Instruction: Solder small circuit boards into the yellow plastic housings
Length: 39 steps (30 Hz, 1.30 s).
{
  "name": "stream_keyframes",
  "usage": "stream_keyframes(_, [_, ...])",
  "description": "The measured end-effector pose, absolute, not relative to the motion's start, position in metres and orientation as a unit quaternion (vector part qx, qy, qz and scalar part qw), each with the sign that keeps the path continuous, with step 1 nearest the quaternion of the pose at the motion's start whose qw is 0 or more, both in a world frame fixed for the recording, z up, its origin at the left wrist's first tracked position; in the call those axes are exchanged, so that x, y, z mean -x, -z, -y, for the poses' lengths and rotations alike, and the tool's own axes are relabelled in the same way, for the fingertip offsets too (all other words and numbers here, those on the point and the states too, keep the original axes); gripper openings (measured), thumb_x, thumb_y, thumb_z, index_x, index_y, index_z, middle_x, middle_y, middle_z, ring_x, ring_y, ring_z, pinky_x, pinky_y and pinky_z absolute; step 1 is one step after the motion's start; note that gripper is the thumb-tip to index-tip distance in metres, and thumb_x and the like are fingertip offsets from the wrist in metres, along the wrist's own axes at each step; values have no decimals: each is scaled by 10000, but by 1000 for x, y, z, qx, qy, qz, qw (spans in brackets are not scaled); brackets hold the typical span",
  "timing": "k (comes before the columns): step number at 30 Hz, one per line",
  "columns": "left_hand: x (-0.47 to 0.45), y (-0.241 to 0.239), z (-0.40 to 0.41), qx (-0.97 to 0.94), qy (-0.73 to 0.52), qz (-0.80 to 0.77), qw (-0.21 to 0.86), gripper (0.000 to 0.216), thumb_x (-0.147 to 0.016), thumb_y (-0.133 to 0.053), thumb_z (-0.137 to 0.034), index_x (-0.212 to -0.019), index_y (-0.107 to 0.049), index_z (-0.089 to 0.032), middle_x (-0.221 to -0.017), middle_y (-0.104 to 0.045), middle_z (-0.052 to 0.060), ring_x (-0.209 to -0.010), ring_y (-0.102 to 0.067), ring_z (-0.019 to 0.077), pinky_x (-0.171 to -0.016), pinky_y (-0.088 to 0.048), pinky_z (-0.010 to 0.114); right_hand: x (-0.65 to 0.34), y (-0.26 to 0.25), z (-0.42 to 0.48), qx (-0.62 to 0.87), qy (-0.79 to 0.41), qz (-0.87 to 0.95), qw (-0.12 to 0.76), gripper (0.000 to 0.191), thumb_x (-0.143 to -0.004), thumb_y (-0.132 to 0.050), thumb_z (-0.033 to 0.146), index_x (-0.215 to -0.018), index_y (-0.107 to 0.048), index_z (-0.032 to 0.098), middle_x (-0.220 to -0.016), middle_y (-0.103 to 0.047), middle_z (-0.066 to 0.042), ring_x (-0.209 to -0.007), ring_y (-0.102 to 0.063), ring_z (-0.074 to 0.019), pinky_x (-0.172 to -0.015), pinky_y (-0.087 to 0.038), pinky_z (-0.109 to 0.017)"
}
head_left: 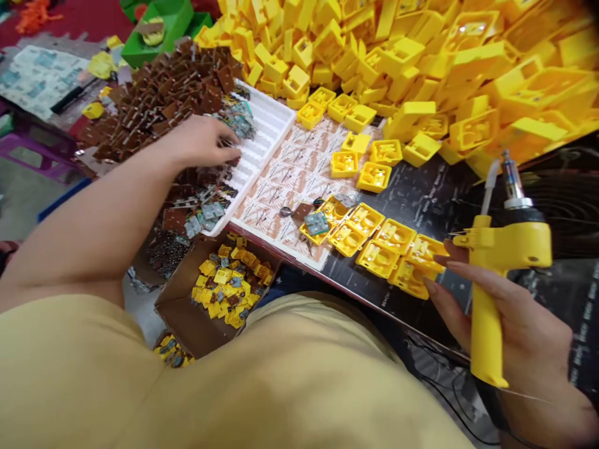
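The left hand (210,140) was bent over a white ribbed tray (269,118), its fingers curled low beside a cluster of wired green circuit boards (241,118); whether anything was pinched between the fingertips could not be told. The right hand (524,318), well apart from it, held a yellow soldering gun (486,299) with the metal tip pointing away from the body, while the thumb and front fingers stretched, parted, toward the near end of a double row of yellow casings (378,257).

That row lay between the two hands, and the right was much the nearer. Its long axis slanted across the table from the edge of a patterned sheet (276,193) down to the right fingertips. The casings were bright, boxy and open side up, with moulded walls and shiny metal bits inside. At the row's far end, on the left hand's side, a single green board (317,222) rested tilted on a casing, beside a small brown board (303,211) and a dark round part (286,212).

Farther out, brown square boards (154,93) were heaped past the left forearm, a great pile of loose casings (421,50) covered the back of the table, and a cardboard box (180,312) of yellow pieces stood below the table edge.
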<state>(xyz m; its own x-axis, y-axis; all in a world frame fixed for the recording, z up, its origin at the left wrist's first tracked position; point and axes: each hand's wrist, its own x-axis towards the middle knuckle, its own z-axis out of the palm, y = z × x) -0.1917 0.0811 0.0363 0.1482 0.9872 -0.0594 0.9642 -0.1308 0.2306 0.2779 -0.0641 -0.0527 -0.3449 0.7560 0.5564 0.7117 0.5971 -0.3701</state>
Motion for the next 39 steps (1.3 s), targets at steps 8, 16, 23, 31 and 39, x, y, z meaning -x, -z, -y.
stream_keyframes(8, [185,-74,-91,-557,-436,-602,370,288,-851,-691,-545,-1055,-697,-343,-1367,-674,-96,-1482,-452,313,-1184,-445,545,-279,48,64,459,8,815,352,485,-891,-757,260,-1342,-583,226,-1130,-750,-87,-893,-758,-260,-738,-590,-323])
stream_keyframes(16, [91,-47,-118,-499,-355,-600,515,511,-1074,-444,-410,-1521,-290,-216,-1428,-628,47,-1180,-670,197,-1099,-549,485,-269,41,61,449,46,824,341,439,-887,-761,235,-1294,-609,170,-1051,-764,-92,-814,-760,-225,-675,-579,-274])
stream_keyframes(23, [92,-5,-122,-606,-279,-542,512,714,-870,-664,-455,-1478,-356,-243,-1499,-561,146,-1299,-638,270,-943,-604,441,-273,42,64,456,-4,815,357,482,-895,-746,221,-1348,-581,241,-1056,-763,-61,-840,-760,-229,-681,-601,-296])
stream_keyframes(31, [92,-44,-109,-799,-89,-586,101,435,-854,-579,-634,-969,-751,-252,-848,-751,37,-1060,-637,303,-983,-485,520,-270,38,67,467,5,810,355,255,-912,-722,207,-1151,-638,237,-924,-760,3,-766,-741,-142,-681,-561,-195])
stream_keyframes(39, [93,-62,-111,-800,-7,-599,24,423,-831,-493,-476,-1065,-774,-264,-918,-769,35,-930,-622,270,-977,-468,480,-272,35,70,466,38,810,353,171,-931,-707,217,-1084,-635,240,-816,-725,45,-644,-689,-104,-627,-524,-176])
